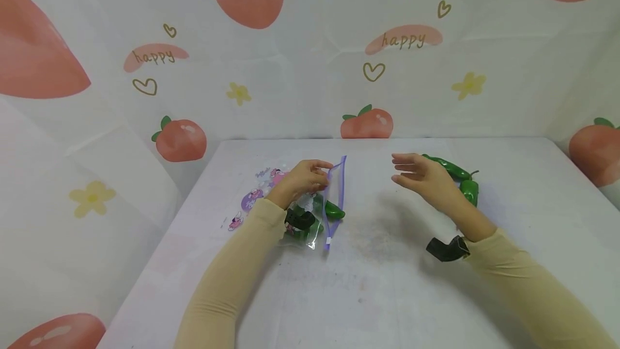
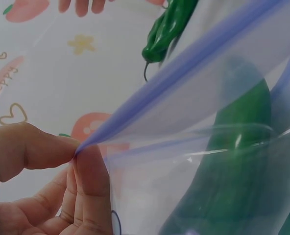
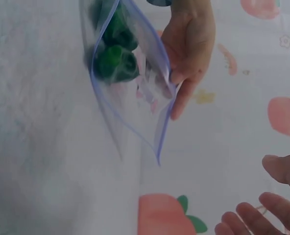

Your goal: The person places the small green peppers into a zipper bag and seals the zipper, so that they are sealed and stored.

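Observation:
My left hand (image 1: 306, 179) pinches the purple-edged rim of a clear zip bag (image 1: 334, 182) between thumb and finger, as the left wrist view shows close up. The bag's mouth gapes toward the right. Inside it lie green peppers (image 2: 233, 161), one with its end poking to the opening (image 1: 335, 210). My right hand (image 1: 420, 174) hovers to the right of the bag with fingers extended and nothing in them. Behind that hand, two green peppers (image 1: 450, 167) lie on the table, partly hidden by it.
The white table (image 1: 368, 295) reaches back to a wall cloth (image 1: 305, 69) printed with peaches, hearts and flowers. Pink and purple cartoon prints (image 1: 253, 198) mark the bag's left part. Black wrist straps (image 1: 446, 249) with cameras sit at both sleeves.

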`<action>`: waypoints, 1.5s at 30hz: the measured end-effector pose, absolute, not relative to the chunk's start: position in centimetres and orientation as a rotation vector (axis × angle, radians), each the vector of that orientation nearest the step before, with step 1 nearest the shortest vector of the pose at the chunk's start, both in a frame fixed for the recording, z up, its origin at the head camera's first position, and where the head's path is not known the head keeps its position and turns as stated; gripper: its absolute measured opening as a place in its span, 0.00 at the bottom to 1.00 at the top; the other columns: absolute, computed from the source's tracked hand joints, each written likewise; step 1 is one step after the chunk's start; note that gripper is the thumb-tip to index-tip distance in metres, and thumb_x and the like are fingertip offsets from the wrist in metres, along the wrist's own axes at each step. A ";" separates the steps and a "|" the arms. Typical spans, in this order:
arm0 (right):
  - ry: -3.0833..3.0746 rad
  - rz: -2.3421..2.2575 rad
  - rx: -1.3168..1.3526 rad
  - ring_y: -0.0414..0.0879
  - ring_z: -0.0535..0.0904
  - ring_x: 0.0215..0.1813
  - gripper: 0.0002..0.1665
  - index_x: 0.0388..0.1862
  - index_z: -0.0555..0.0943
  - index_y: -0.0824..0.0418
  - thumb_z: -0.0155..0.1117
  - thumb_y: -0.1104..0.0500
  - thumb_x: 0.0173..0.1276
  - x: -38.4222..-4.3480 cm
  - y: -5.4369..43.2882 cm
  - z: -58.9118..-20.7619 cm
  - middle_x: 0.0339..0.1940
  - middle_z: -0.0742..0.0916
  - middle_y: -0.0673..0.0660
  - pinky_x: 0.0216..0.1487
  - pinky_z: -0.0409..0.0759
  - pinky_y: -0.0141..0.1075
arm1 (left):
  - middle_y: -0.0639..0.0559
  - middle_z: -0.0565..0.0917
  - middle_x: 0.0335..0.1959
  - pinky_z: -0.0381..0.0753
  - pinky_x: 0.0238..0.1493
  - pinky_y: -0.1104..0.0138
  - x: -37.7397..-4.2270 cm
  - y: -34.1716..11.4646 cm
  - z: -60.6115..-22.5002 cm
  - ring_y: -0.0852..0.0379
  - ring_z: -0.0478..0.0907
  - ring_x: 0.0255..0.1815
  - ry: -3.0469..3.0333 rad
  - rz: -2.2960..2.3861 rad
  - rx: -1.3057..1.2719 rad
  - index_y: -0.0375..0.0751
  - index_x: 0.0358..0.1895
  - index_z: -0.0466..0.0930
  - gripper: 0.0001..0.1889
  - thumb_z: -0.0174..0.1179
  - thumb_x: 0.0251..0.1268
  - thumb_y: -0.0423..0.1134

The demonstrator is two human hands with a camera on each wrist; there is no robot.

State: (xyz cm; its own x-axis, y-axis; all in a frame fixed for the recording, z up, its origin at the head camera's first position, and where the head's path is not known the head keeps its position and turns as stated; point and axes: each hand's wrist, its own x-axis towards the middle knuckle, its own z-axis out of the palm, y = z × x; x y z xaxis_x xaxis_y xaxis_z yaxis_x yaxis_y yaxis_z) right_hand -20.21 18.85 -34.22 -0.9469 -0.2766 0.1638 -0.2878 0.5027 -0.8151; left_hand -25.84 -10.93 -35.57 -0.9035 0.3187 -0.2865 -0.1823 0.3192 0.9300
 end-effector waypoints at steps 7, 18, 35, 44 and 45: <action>-2.724 1.393 0.464 0.59 0.71 0.68 0.38 0.71 0.66 0.59 0.66 0.49 0.65 -20.3 20.3 -35.0 0.67 0.75 0.63 0.65 0.69 0.48 | 0.44 0.76 0.46 0.80 0.38 0.73 -25.8 -11.0 -35.5 0.57 0.75 0.36 2.175 1.608 0.126 0.35 0.65 0.71 0.27 0.59 0.60 0.24; -2.837 1.201 0.369 0.68 0.60 0.72 0.47 0.78 0.55 0.54 0.64 0.45 0.66 -20.0 21.8 -36.0 0.75 0.63 0.65 0.67 0.61 0.62 | 0.44 0.76 0.45 0.79 0.36 0.73 -25.7 -10.9 -35.5 0.58 0.75 0.35 2.179 1.607 0.120 0.34 0.65 0.70 0.27 0.58 0.60 0.24; -2.900 1.078 0.305 0.70 0.54 0.73 0.48 0.77 0.56 0.59 0.67 0.49 0.65 -20.2 23.3 -37.9 0.74 0.61 0.71 0.66 0.56 0.67 | 0.46 0.76 0.43 0.78 0.36 0.72 -25.7 -10.9 -35.5 0.58 0.76 0.33 2.193 1.594 0.099 0.36 0.64 0.72 0.26 0.59 0.60 0.25; -2.983 1.032 0.234 0.73 0.53 0.72 0.49 0.77 0.55 0.61 0.67 0.48 0.64 -20.3 23.6 -38.0 0.74 0.59 0.74 0.65 0.56 0.68 | 0.48 0.75 0.38 0.75 0.31 0.72 -25.7 -10.9 -35.5 0.59 0.75 0.29 2.176 1.621 0.096 0.36 0.63 0.72 0.26 0.59 0.60 0.24; -2.990 1.028 0.229 0.73 0.53 0.72 0.49 0.77 0.54 0.61 0.67 0.49 0.64 -20.3 23.7 -38.0 0.74 0.59 0.75 0.65 0.56 0.68 | 0.48 0.75 0.38 0.75 0.31 0.72 -25.7 -10.9 -35.5 0.59 0.75 0.29 2.175 1.622 0.095 0.36 0.63 0.72 0.26 0.59 0.60 0.24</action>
